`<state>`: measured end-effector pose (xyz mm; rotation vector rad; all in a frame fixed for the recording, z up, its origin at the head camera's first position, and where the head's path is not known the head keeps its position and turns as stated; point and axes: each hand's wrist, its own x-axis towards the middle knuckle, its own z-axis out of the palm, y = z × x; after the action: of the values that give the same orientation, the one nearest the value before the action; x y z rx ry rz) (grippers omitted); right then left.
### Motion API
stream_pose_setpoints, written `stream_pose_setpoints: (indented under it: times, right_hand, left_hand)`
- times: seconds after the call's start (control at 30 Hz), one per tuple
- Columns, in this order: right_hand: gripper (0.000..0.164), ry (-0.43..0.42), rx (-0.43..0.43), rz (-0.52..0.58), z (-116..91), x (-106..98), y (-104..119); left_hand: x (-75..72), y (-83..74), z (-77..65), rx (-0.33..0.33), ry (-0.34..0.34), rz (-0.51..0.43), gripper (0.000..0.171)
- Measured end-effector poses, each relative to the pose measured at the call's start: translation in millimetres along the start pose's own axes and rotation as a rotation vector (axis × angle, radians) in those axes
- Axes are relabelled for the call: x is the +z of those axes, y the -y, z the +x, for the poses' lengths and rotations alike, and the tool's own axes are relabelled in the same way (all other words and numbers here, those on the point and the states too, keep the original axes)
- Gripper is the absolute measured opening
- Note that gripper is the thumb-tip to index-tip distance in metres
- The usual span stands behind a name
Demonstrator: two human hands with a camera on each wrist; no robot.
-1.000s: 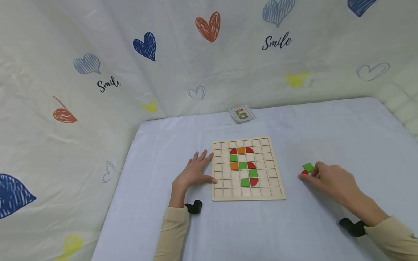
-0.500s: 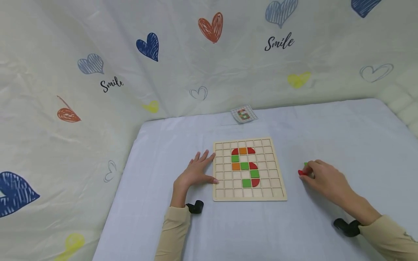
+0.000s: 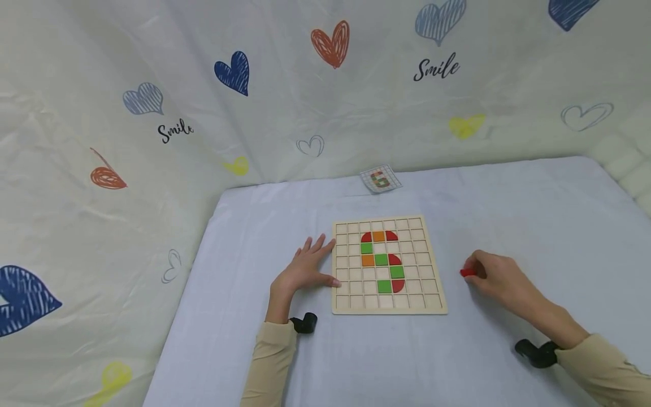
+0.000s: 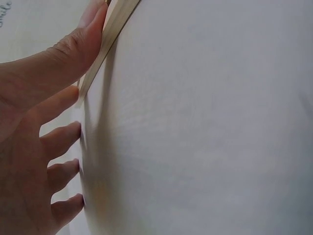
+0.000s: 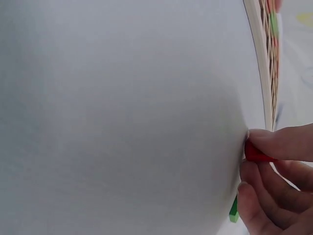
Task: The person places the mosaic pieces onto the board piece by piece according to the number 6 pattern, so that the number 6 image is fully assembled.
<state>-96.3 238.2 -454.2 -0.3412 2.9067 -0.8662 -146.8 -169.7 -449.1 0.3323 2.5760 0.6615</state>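
A square wooden grid board (image 3: 351,302) lies on the white cloth, with red rounded, green and orange tiles set in some of its cells. At its left edge my left hand (image 3: 301,268) has its fingers spread, the thumb resting on the frame. In the left wrist view that thumb (image 4: 73,51) lies along the board's edge. To the right of the board, my right hand (image 3: 508,282) pinches a red tile (image 3: 467,272) between thumb and fingers. The right wrist view shows a green tile (image 5: 234,210) on the cloth behind the fingers; in the head view the hand hides it.
A small card (image 3: 381,180) with a printed grid pattern lies at the back edge of the table (image 3: 534,215). Behind it hangs a pale curtain (image 3: 274,113) printed with hearts. A black wrist camera (image 3: 538,353) sits below the right hand, another (image 3: 305,323) by the left wrist.
My right hand has taken hold of the red tile and drawn it slightly left. The green tile beside it has gone out of sight behind the hand. My left hand stays at the board.
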Motion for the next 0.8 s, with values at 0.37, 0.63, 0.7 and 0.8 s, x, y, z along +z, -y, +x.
stream_pose_setpoints:
  times: [0.37, 0.63, 0.7, 0.8]
  right_hand:
    - [0.026, -0.03, -0.124, 0.001, 10, 6, 28]
    - [0.027, -0.026, -0.209, 0.086, 19, 14, 49]
    - [0.027, -0.01, -0.215, 0.102, 22, 16, 54]
    - [0.025, 0.02, -0.216, 0.131, 25, 21, 61]
  left_hand:
    - [0.3, 1.4, -3.6, -0.001, -0.011, -0.005, 0.103]
    - [0.9, 3.4, -2.7, 0.003, -0.011, -0.009, 0.103]
    - [1.4, 3.7, -2.0, 0.005, -0.015, -0.008, 0.104]
    - [1.8, 4.0, -0.7, 0.008, -0.017, -0.005, 0.104]
